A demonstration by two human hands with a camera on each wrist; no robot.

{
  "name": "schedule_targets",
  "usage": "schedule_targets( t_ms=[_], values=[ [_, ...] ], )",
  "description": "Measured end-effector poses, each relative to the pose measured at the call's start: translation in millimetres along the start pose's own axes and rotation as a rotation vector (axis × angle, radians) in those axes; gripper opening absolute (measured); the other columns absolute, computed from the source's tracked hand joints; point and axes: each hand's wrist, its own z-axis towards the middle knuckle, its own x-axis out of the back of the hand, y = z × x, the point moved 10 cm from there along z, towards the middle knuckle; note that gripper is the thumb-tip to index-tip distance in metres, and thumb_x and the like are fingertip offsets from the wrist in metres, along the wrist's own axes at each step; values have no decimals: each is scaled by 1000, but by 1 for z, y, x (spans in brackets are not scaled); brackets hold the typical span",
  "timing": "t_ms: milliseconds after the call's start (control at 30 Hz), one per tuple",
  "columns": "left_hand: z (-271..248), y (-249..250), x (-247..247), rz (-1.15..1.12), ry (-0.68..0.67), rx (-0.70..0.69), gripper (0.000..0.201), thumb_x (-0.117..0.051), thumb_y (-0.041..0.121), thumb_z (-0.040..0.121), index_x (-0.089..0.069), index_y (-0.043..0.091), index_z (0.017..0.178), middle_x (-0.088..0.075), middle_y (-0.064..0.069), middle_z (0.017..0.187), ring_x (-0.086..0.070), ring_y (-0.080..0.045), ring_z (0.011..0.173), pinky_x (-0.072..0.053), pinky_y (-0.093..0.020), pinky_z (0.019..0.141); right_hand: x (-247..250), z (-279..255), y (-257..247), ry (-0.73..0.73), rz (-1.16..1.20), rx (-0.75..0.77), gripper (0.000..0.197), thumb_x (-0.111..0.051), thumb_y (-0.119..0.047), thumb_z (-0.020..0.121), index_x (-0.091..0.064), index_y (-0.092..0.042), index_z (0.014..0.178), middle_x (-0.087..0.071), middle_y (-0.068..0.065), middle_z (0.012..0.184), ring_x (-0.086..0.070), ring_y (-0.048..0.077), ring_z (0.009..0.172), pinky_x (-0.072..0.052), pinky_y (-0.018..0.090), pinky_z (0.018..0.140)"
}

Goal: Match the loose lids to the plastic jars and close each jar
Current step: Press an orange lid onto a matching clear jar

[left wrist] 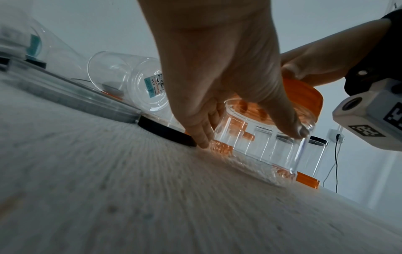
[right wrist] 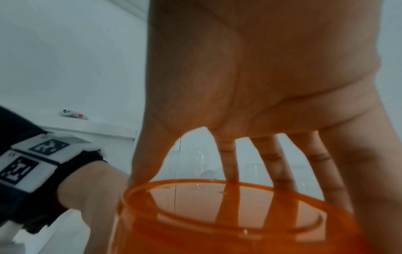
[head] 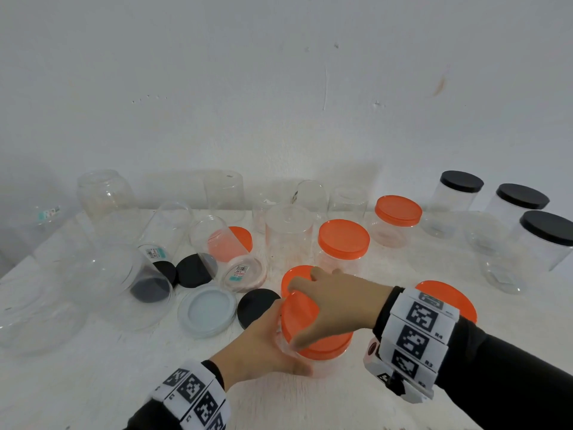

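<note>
I was in the middle of closing one jar. My left hand wrapped the clear plastic jar from its nine o'clock side, fingers curled round the wall and holding it upright on the tabletop, at about six o'clock of the spread. My right hand lay over the orange lid, fingers spread and hooked over its rim, gripping it from above. In the left wrist view the lid sat tilted on the jar's mouth, not yet level, so I judged the step to be seating and screwing it down. The next move, as I read it, called for levelling the lid so the thread could catch, then turning it while the left hand kept the jar from spinning.

The jar was thin, see-through and smooth, with a ribbed neck; I would expect it to flex if squeezed hard. The lid was a round, translucent orange disc with a shallow wall, light showing my fingers through it.

At twelve o'clock two jars with orange lids already stood closed, and at two o'clock three jars with black lids. At nine to eleven o'clock open jars lay on their sides among loose black lids and a pale clear lid. Another orange lid lay behind my right wrist.
</note>
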Motion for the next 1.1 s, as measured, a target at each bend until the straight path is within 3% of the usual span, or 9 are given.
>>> schedule_targets(
  t_ms=[133,267,367,500,600,733,867,1000,1100],
  values=[
    [1,-1,-2,-24,-9,8,101,-92,41,51,-32,44,132,-54,23,125,-51,6,116,-47,-27,100,-4,-1,3,-18,2,-35,93,-61,-81,64,-24,-37,137,-33,-4,124,-37,23,109,-42,38,80],
    [1,-1,-1,10,-3,0,107,-91,47,50,-23,54,131,-45,26,132,-45,6,123,-43,-26,105,-2,-6,-13,-94,22,119,90,-77,-55,69,-22,-50,140,-14,-14,147,-16,19,132,-39,49,101],
    [1,-1,-1,-5,-6,-5,109,-92,44,50,-21,60,130,-46,24,134,-45,4,125,-42,-28,106,-1,-3,-14,-83,26,138,78,-76,-54,71,-31,-52,135,-30,-13,133,-26,16,118,-42,45,96],
    [2,-4,-3,-45,-12,5,107,-93,41,51,-29,43,136,-52,21,130,-49,1,122,-44,-36,106,-2,2,-3,-2,18,34,76,-61,-74,72,-31,-44,135,-32,-10,114,-32,19,108,-40,37,80],
    [2,-5,-3,-49,-10,0,103,-93,38,53,-31,41,136,-53,23,128,-49,2,122,-44,-36,106,-3,2,3,10,14,-30,81,-55,-79,71,-30,-37,136,-35,-3,125,-35,22,111,-37,36,78],
    [1,-5,-2,-28,1,-1,106,-92,43,52,-26,49,134,-49,28,129,-46,8,121,-42,-23,104,-4,-4,-13,-81,-29,105,91,-72,-60,70,-20,-46,142,-18,-11,147,-20,21,131,-39,47,99],
    [1,-3,-1,-26,10,-15,107,-92,41,52,-25,49,136,-49,26,131,-45,8,123,-41,-22,104,-4,-5,-14,-63,-47,117,82,-70,-59,73,-26,-48,141,-30,-10,135,-27,17,114,-42,42,91],
    [0,-4,-3,-73,-1,-7,98,-92,29,56,-34,40,134,-53,21,128,-50,5,119,-45,-27,102,3,-4,1,5,-75,-20,81,-56,-76,74,-33,-32,139,-31,-8,110,-38,21,103,-36,33,76],
    [0,-3,-2,-49,0,1,99,-92,33,55,-32,42,133,-51,21,129,-50,4,119,-45,-27,102,2,-6,3,-28,-51,-21,90,-62,-75,70,-28,-31,140,-33,-6,117,-39,22,113,-39,35,79]
  ],
)
